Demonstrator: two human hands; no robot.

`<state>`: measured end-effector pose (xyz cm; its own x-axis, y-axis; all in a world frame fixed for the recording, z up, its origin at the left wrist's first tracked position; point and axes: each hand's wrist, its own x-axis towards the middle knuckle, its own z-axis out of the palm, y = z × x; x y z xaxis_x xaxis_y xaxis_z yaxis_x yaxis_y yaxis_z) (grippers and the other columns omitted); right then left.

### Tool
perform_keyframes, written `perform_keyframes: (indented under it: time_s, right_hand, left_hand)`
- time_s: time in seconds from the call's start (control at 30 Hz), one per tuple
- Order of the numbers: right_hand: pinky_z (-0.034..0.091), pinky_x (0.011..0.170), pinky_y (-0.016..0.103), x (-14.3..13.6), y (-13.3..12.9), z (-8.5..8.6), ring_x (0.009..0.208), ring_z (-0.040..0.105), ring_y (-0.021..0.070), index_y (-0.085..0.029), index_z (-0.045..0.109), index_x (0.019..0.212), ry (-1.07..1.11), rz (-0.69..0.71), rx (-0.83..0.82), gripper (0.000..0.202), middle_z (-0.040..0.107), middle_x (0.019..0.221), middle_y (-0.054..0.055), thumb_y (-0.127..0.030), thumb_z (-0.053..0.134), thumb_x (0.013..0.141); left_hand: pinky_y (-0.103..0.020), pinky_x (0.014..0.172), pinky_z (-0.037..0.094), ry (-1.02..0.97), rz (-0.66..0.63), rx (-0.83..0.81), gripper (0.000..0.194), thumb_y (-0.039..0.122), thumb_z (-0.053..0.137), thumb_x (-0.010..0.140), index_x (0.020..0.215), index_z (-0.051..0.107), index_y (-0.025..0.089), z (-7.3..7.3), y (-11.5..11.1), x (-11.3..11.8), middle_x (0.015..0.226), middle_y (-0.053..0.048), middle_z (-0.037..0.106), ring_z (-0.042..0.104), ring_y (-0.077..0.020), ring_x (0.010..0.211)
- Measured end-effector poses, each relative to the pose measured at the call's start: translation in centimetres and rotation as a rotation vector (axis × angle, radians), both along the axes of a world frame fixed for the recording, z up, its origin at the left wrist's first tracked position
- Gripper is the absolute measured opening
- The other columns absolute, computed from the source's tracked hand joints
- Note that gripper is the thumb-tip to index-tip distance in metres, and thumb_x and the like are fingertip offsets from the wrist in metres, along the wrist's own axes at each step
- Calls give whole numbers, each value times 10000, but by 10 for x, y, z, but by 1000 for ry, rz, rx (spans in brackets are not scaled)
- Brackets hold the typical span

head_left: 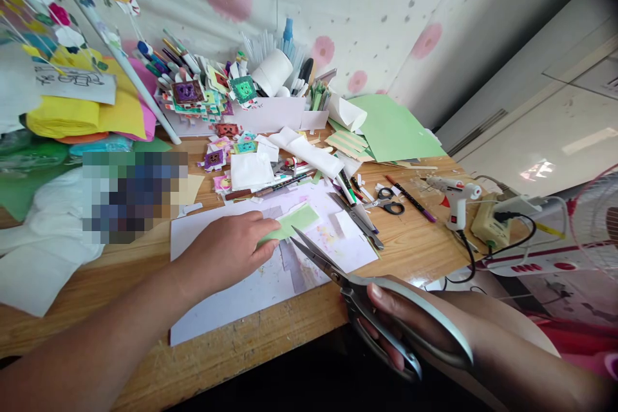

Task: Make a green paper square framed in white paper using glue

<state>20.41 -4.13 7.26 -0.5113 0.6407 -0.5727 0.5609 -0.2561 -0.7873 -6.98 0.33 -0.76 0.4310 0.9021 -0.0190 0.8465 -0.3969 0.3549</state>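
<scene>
My left hand pinches the left end of a light green paper strip between thumb and fingers, just above a white sheet on the table. In my right hand is a large pair of metal scissors, its handles around my fingers. The blades are slightly parted and point up and left, with their tips close to the strip's lower edge. Whether the blades touch the paper I cannot tell. Greyish paper pieces and coloured smudges lie on the white sheet beneath.
Small black-handled scissors, a utility knife and several pens lie behind the sheet. A white glue gun stands by a power strip at right. Green card lies at the back. White tissue covers the left side.
</scene>
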Motion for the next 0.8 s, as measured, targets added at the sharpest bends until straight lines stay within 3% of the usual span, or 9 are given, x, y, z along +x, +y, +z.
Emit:
perform_keyframes:
  time_s: [0.1, 0.27, 0.33, 0.43, 0.57, 0.8]
  right_hand:
    - [397, 528, 270, -3, 0, 3, 546, 513, 180, -222, 456, 619, -85, -7, -36, 569, 500, 588, 33, -720, 283, 833]
    - [431, 592, 268, -9, -1, 8, 627, 536, 191, -208, 519, 645, -125, 54, 42, 595, 560, 658, 60, -639, 196, 898]
    - [426, 584, 262, -11, 0, -3, 620, 537, 182, -201, 512, 636, -90, 82, 50, 627, 556, 642, 62, -656, 166, 895]
    - [398, 506, 256, -10, 2, -32, 522, 506, 159, -201, 456, 596, 72, 111, 15, 672, 504, 537, 39, -747, 151, 842]
    - [349, 427, 238, -6, 1, -63, 408, 446, 121, -194, 446, 593, 203, 56, -4, 635, 461, 452, 0, -708, 208, 879]
    - [352, 437, 241, -5, -3, -62, 411, 448, 114, -187, 496, 619, 225, 35, 17, 607, 471, 460, -7, -688, 283, 887]
  left_hand:
    - [-345, 724, 490, 28, 2, 3, 320, 360, 426, 901, 1088, 663, 255, 1, -2, 0, 974, -61, 688, 650, -244, 863]
    - [-348, 712, 490, 5, 13, 31, 298, 360, 452, 894, 1091, 642, 242, 5, -7, 3, 987, -68, 680, 648, -251, 870]
    - [-348, 722, 490, -11, 9, 42, 286, 355, 464, 888, 1087, 634, 241, 6, -10, 4, 990, -68, 676, 647, -252, 882]
    - [-348, 748, 493, -26, 1, 59, 266, 347, 472, 883, 1069, 628, 237, 8, -14, 6, 985, -69, 674, 645, -251, 897]
    - [-342, 752, 499, -30, 15, 91, 257, 339, 475, 883, 1061, 626, 232, 8, -18, 7, 976, -74, 675, 645, -247, 898]
    - [-345, 729, 505, -38, 56, 114, 289, 346, 469, 885, 1106, 620, 235, 7, -19, 6, 988, -82, 676, 649, -248, 876]
